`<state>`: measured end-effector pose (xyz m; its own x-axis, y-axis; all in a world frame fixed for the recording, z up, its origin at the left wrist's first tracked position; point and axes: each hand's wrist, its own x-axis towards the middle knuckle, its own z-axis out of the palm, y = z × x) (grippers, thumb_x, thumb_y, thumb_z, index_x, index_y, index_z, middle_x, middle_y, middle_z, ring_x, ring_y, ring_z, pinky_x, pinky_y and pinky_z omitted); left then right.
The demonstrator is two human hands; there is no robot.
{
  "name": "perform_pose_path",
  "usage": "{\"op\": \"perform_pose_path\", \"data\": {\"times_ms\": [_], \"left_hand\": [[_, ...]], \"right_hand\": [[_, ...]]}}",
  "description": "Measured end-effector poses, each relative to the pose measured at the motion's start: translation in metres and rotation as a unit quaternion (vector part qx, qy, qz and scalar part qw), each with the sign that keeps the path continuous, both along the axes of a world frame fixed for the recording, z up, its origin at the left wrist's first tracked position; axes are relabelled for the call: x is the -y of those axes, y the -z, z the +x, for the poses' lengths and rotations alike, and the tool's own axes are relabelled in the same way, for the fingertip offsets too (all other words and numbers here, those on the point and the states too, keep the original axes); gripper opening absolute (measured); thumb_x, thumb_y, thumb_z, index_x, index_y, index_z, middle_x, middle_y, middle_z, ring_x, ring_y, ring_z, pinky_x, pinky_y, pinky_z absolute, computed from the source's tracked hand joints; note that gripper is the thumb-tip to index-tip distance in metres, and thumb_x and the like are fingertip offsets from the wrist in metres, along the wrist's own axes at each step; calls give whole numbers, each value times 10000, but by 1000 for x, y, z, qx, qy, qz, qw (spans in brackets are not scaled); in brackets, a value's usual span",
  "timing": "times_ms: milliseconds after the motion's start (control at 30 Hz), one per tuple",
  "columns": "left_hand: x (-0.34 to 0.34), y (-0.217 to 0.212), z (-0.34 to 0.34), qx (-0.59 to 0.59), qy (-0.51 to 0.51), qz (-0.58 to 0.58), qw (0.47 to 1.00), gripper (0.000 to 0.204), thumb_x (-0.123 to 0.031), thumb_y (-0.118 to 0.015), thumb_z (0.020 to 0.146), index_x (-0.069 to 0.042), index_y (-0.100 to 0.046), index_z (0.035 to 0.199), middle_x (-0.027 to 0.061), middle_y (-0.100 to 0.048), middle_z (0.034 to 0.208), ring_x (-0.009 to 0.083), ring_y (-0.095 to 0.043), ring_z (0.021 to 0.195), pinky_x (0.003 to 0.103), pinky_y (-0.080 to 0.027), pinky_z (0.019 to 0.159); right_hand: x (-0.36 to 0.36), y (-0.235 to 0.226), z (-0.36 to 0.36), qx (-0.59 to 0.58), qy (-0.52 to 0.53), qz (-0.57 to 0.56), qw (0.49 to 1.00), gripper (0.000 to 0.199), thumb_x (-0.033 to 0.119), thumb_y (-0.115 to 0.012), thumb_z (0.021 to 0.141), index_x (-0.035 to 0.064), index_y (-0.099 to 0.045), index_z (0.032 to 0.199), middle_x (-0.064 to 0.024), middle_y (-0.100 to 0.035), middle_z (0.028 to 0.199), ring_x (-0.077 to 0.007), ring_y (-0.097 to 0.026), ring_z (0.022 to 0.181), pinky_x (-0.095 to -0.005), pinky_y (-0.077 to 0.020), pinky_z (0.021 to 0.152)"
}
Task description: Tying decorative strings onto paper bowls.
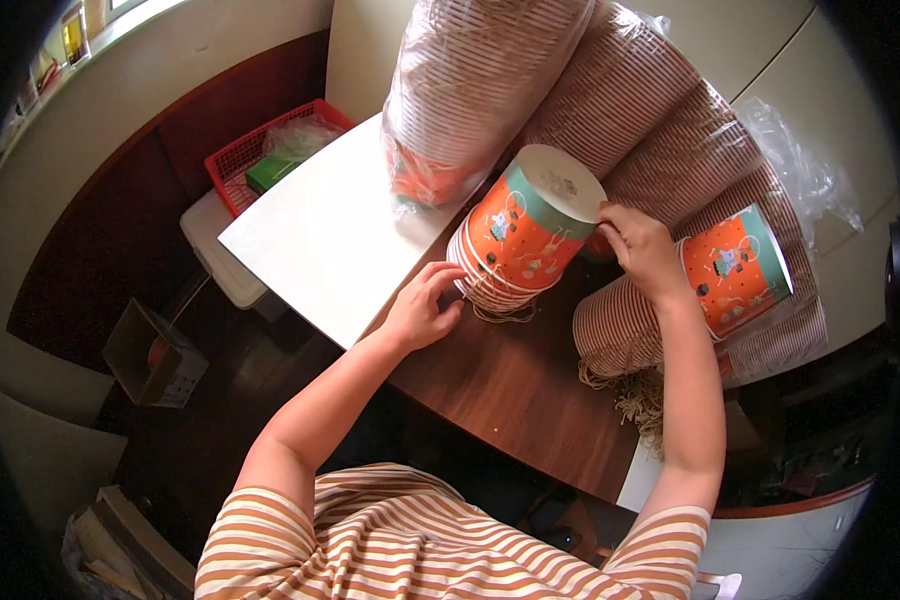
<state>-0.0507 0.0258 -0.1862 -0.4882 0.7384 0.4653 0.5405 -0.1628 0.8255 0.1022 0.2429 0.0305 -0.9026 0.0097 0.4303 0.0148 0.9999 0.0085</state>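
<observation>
A short stack of orange paper buckets (515,240) stands upside down on the brown tabletop, the top one showing a teal band and a pale round base. Tan string (505,314) lies about the rims at its foot. My left hand (425,310) is at the stack's lower left side, fingertips near the rims, thumb and fingers apart. On the upper right, my right hand (638,245) has its fingers closed against the top bucket's base edge. To the right, a longer bucket stack (735,268) lies on its side, partly behind my right forearm.
Tall plastic-wrapped stacks of buckets (490,90) line the far side. Loose tan strings (642,405) hang at the table's right end. A white board (315,230) adjoins the brown tabletop (510,410) on the left. Beyond it sit a red basket (228,165) and an open carton (155,355).
</observation>
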Motion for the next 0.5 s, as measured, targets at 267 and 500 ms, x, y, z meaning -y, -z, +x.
{"op": "perform_pose_path", "data": {"times_ms": [267,500], "left_hand": [[-1,0,1,-6,-7,6,1000,459,-75,-647,764,-82,-555,1214,121,-537,1219,273,-585,1024,355,-501,859],[-3,3,1,-31,-14,28,999,478,-96,-649,758,-104,-559,1227,131,-547,1195,293,-596,993,372,-507,842]], "right_hand": [[1,0,-2,1,9,-12,1000,129,111,-600,872,43,-581,981,-181,-637,918,-378,-619,866,-440,-498,716],[0,10,-2,22,23,-23,999,114,120,-588,881,46,-569,966,-186,-633,905,-389,-616,859,-455,-496,707]]}}
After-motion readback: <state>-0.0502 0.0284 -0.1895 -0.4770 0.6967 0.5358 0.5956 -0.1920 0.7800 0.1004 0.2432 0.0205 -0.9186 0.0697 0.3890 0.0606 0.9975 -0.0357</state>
